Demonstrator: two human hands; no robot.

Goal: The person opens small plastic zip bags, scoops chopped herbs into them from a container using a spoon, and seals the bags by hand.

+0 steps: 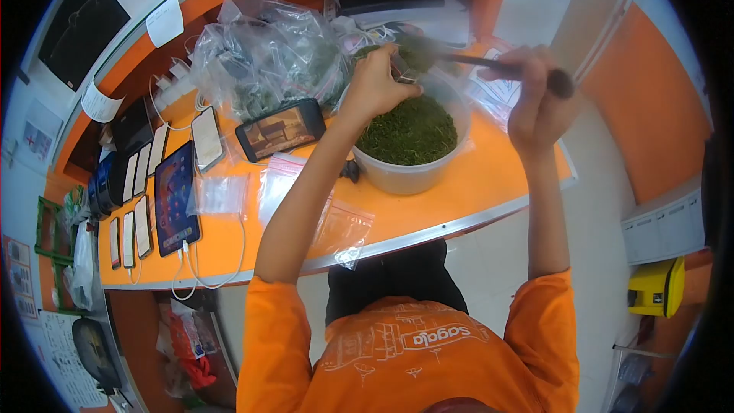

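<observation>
Shirt (pixel 417 356) filled six o'clock, the right hand (pixel 537 99) at two gripped a stick (pixel 475 60), and the left hand (pixel 378 86) at twelve curled by the bowl (pixel 405 178), its grasp unclear.

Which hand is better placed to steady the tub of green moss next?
Probably the left hand: it reaches over the near-left side of the tub, while the right hand grips a dark tool, held out beyond the rim.
</observation>
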